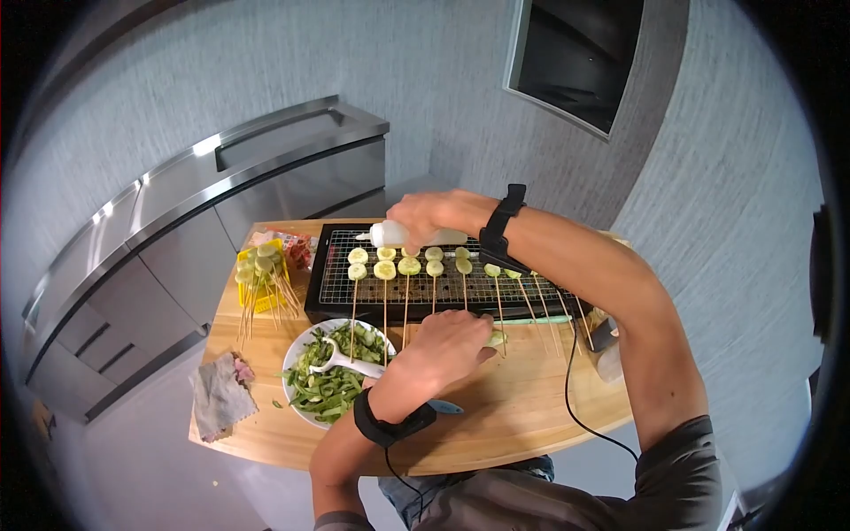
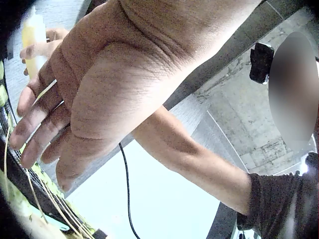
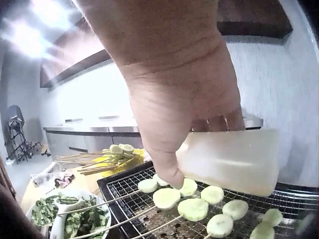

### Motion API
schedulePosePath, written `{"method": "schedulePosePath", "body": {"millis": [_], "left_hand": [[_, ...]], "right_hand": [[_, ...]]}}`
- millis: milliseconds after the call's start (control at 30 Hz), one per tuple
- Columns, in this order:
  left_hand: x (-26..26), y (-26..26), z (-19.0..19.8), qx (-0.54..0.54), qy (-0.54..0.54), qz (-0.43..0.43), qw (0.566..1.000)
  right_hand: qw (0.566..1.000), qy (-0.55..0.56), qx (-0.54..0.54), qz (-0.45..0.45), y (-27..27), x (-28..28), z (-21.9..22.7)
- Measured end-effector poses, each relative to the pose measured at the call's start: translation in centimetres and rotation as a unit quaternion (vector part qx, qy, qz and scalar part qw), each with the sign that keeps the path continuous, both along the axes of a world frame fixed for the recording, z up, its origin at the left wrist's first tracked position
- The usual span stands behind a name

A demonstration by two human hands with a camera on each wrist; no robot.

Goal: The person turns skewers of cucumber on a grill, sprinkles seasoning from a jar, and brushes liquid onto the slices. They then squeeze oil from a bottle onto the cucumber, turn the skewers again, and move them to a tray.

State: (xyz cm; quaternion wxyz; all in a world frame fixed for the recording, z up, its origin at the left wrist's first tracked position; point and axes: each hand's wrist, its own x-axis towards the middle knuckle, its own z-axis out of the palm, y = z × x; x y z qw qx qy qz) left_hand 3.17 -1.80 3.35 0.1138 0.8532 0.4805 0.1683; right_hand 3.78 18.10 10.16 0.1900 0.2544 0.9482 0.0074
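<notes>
My right hand (image 1: 434,211) grips a translucent squeeze bottle (image 3: 232,162), held sideways over the grill (image 1: 312,301) with its nozzle toward the left. Below it, skewered pale green round slices (image 1: 384,270), which look like cucumber, lie in a row on the wire rack. Their wooden sticks point toward me over the table. My left hand (image 1: 443,345) hovers by the grill's front edge, above the sticks. In the left wrist view its fingers (image 2: 37,122) are extended and the palm holds nothing.
A white bowl (image 1: 289,389) of green strips, with a white peeler (image 1: 350,361) across it, stands at the left front. Behind it, a yellow basket (image 1: 243,295) holds more skewers. A grey cloth (image 1: 221,403) lies at the table's left edge. A black cable (image 1: 571,389) hangs at the right.
</notes>
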Motion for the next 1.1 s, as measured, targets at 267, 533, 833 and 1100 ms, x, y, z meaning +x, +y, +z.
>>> {"method": "schedulePosePath", "body": {"millis": [267,533,833,1100], "left_hand": [[0.1,0.1,-0.3,0.001,0.010,0.000,1.000],[0.1,0.0,0.2,-0.010,0.017,0.002,1.000],[0.2,0.2,-0.3,-0.005,0.015,0.001,1.000],[0.3,0.4,-0.3,-0.023,0.032,0.012,0.999]], "right_hand": [[1.000,0.018,0.000,-0.020,0.1,1.2,0.0],[0.999,-0.005,0.019,-0.033,0.9,2.4,-0.2],[0.999,0.001,-0.012,-0.046,2.3,4.9,-0.7],[0.999,-0.014,0.007,-0.049,2.3,5.3,-0.8]]}}
